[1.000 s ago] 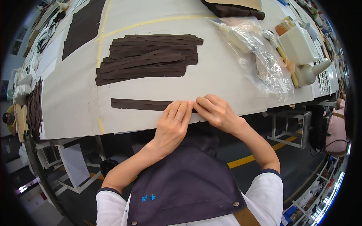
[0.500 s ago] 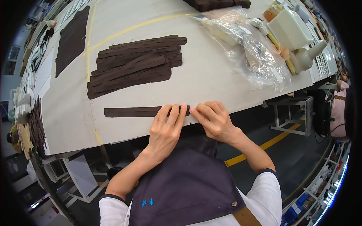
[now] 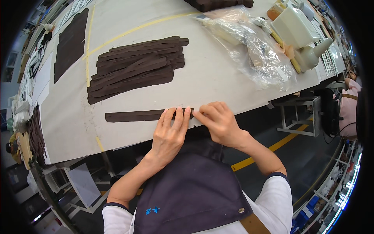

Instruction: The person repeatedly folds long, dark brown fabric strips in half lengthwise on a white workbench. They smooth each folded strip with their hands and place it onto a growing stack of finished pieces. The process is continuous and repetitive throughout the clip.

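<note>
A narrow dark brown strip [image 3: 132, 116], seemingly fabric or leather, lies near the table's front edge. My left hand [image 3: 169, 134] presses on its right part, with fingers stretched out and flat. At the strip's right end my right hand [image 3: 220, 123] is closed, thumb and forefinger pinching the tip. The fingertips hide just how that end is held. Beyond my hands, a pile of similar brown strips [image 3: 136, 68] lies loosely stacked on the pale table [image 3: 218, 89].
A clear plastic bag [image 3: 253, 54], a white container [image 3: 295, 28] and a squeeze bottle [image 3: 311, 56] are at the right. A dark sheet [image 3: 71, 45] lies far left. Thin brown strips [image 3: 36, 132] hang by the left edge. A metal-framed stool [image 3: 298, 113] stands beyond the right edge.
The whole view has shifted slightly. My right hand's fingers have lifted or turned a little at the strip's end; my left hand stays flat on it.
</note>
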Action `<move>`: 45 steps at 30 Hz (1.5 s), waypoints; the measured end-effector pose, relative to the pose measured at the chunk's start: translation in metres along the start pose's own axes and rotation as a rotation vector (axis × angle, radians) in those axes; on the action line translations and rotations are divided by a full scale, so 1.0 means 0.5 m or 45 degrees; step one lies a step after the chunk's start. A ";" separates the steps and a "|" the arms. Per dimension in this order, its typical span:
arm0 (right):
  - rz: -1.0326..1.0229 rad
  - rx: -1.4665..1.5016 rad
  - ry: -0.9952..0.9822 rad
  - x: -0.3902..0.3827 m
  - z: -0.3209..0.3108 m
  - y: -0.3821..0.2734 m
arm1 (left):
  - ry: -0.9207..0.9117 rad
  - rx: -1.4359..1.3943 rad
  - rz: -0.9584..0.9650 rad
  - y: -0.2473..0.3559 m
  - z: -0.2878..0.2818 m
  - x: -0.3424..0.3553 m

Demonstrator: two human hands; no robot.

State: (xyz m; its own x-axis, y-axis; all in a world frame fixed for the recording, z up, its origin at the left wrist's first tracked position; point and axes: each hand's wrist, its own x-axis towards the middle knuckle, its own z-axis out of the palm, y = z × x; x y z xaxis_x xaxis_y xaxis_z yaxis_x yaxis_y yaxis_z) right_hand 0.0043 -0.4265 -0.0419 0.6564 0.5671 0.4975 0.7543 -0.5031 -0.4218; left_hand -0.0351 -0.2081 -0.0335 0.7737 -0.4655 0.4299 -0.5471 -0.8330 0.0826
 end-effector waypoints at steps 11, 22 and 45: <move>-0.221 -0.304 -0.125 0.027 -0.005 -0.020 | -0.002 -0.071 -0.026 -0.003 -0.002 -0.009; -0.149 -0.318 -0.220 0.030 -0.007 -0.037 | 0.015 0.136 -0.414 -0.375 -0.126 -0.256; -0.226 0.020 -0.304 0.187 0.102 -0.090 | -0.215 -0.702 -0.150 -0.378 -0.125 -0.109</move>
State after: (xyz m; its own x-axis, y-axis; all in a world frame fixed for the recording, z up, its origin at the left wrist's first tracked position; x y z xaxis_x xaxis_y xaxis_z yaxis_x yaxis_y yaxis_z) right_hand 0.0323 -0.3176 -0.0148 0.4970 0.7837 0.3726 0.8563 -0.3733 -0.3570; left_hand 0.0063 -0.0066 -0.0163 0.8548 -0.4580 0.2439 -0.5048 -0.6247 0.5958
